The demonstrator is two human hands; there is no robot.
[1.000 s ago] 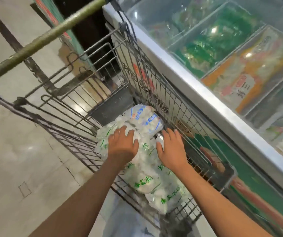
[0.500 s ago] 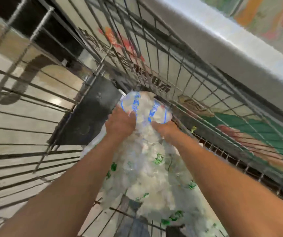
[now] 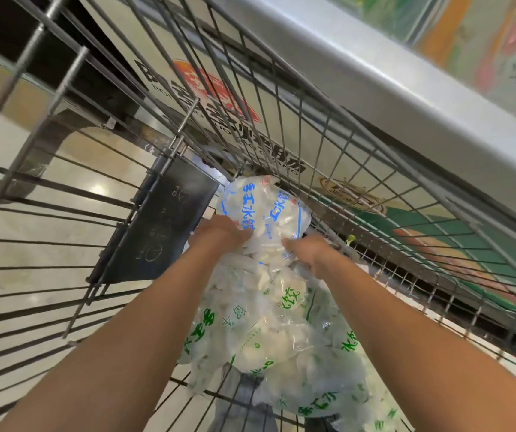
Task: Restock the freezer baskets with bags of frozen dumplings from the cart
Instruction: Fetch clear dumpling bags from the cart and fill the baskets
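Deep in the wire cart (image 3: 337, 151) lies a clear bag of frozen dumplings with blue print (image 3: 262, 210) at the far end. My left hand (image 3: 219, 235) grips its left edge and my right hand (image 3: 311, 251) grips its right edge. Nearer to me, under my forearms, several clear dumpling bags with green print (image 3: 269, 332) are heaped on the cart floor. The freezer's silver rim (image 3: 390, 82) runs along the cart's right side; its baskets show only as a blur at top right.
A dark plate (image 3: 160, 219) is fixed to the cart's far wall, left of the blue-print bag. The freezer's printed front panel (image 3: 437, 241) lies behind the right mesh. Pale tiled floor (image 3: 32, 232) shows through the left mesh.
I have leaned down into the cart. Both hands went from resting on the green-print bags to the far blue-print bag and closed on its two edges.
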